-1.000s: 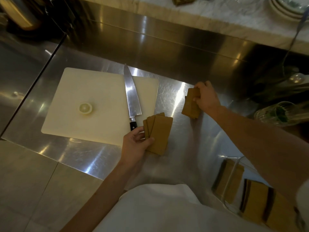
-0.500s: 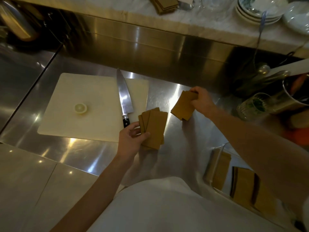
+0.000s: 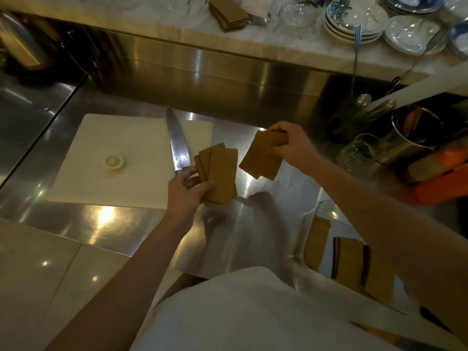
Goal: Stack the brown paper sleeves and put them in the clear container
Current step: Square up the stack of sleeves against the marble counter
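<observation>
My left hand point(image 3: 188, 190) grips a fanned bunch of brown paper sleeves point(image 3: 220, 173) by its lower left corner, just right of the cutting board. My right hand point(image 3: 291, 145) holds a second small bunch of sleeves point(image 3: 262, 158) by its top edge, lifted above the steel counter and hanging tilted. The two bunches are a short gap apart. The clear container point(image 3: 307, 224) sits at the lower right near my body, with several stacks of brown sleeves point(image 3: 348, 259) standing inside it; my right forearm hides part of it.
A white cutting board point(image 3: 83, 173) carries a lemon slice point(image 3: 114, 162) and a large knife point(image 3: 177, 141) along its right edge. Glasses, a metal pot and orange items crowd the right side. The raised marble ledge behind holds plates point(image 3: 354, 24) and another sleeve stack point(image 3: 228, 12).
My right hand picked its bunch of sleeves up off the counter and brought it closer to the left bunch. The left hand kept its grip, barely moving.
</observation>
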